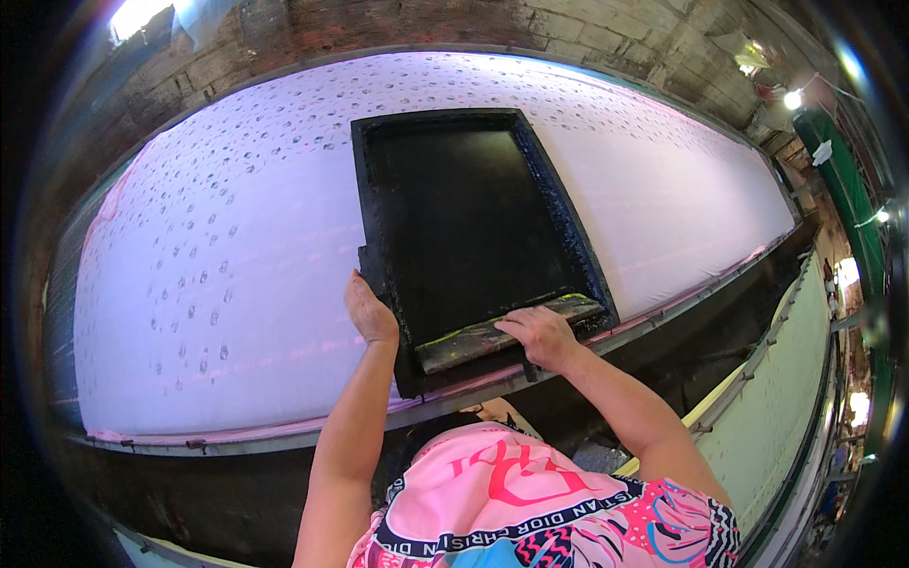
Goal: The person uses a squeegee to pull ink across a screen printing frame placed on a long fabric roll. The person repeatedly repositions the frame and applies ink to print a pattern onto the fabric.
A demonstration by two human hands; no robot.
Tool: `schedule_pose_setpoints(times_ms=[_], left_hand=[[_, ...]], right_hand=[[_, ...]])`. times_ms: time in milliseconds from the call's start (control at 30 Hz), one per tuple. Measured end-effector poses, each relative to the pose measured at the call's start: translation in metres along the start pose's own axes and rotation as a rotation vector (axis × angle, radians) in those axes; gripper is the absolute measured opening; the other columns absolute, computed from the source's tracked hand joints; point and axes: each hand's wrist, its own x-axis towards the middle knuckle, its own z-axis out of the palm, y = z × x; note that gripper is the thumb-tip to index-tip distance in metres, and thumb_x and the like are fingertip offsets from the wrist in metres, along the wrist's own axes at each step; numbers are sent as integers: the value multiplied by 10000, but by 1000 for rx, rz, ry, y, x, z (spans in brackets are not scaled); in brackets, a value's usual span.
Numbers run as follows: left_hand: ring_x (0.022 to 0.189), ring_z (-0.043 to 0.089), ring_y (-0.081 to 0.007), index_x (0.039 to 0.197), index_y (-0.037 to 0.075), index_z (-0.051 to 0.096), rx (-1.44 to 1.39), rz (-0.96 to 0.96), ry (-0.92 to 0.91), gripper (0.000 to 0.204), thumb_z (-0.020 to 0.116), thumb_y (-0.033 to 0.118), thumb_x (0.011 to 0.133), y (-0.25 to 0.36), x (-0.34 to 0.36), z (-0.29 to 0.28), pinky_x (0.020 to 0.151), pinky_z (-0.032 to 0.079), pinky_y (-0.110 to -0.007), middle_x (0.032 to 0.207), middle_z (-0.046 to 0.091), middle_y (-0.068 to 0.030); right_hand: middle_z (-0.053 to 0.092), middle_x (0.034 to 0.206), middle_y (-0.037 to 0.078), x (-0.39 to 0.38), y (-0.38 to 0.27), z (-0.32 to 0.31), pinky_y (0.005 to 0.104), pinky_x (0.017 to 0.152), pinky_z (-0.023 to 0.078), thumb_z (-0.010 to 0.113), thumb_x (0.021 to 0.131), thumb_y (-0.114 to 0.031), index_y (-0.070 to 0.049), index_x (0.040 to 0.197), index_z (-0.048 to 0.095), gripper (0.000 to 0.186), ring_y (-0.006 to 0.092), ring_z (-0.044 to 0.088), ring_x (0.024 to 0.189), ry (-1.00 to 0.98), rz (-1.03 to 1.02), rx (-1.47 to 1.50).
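Note:
A dark screen-printing frame [559,204] lies on the pale fabric [284,275] stretched over a long table. My left hand [371,310] holds the frame's left side near a small projecting block, its fingers partly hidden. Inside the frame, at the end nearest me, a worn squeegee [464,346] with a yellow-green edge lies across the black mesh [464,222]. My right hand [540,333] is closed over the squeegee's right part. Small dark printed motifs cover the fabric to the left of the frame and along its far side.
A second long table [757,407] with a light green surface runs along the right. A dark gap separates the two tables. Behind the fabric rises a block wall [606,33]. A green beam [847,189] and lit bulbs [793,99] show at the far right.

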Motion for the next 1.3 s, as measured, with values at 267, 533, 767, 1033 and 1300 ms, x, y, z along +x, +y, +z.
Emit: schedule_pose_setpoints(times_ms=[267, 533, 767, 1033, 1300], left_hand=[[1436, 553, -419, 1502, -96, 600, 114, 68, -62, 607, 355, 388, 1232, 7, -6, -5, 1246, 397, -481, 1516, 620, -270], [1445, 553, -414, 1520, -92, 582, 133, 36, -19, 588, 368, 372, 1231, 17, -8, -3, 1249, 398, -479, 1522, 607, -259], [1403, 577, -412, 1537, -71, 572, 277, 48, 17, 607, 383, 412, 1222, 33, -10, 4, 1219, 421, -487, 1477, 620, -257], [1346, 600, -426, 1520, -72, 581, 398, 109, 46, 631, 393, 447, 1216, 39, -9, 10, 1171, 449, -490, 1433, 634, -253], [1342, 601, -431, 1507, -63, 599, 439, 102, 34, 644, 401, 473, 1210, 40, -11, 10, 1177, 444, -491, 1433, 641, -251]], right_hand=[[762, 1141, 82, 117, 68, 16, 438, 914, 583, 634, 940, -54, -134, 1256, 779, 356, 294, 751, 1053, 17, 2, -74], [760, 1138, 108, 269, 161, 23, 503, 944, 616, 654, 932, -52, -170, 1256, 786, 369, 357, 764, 1068, -24, 84, -82], [755, 1145, 124, 381, 239, 33, 516, 963, 616, 657, 920, -47, -188, 1273, 779, 400, 366, 767, 1090, 5, 76, -117], [775, 1178, 120, 456, 300, 43, 500, 946, 635, 661, 950, -68, -195, 1305, 778, 395, 345, 776, 1116, 23, 38, -135], [792, 1198, 128, 457, 334, 40, 521, 976, 623, 630, 952, -50, -218, 1310, 802, 432, 349, 773, 1136, 113, 65, -103]])
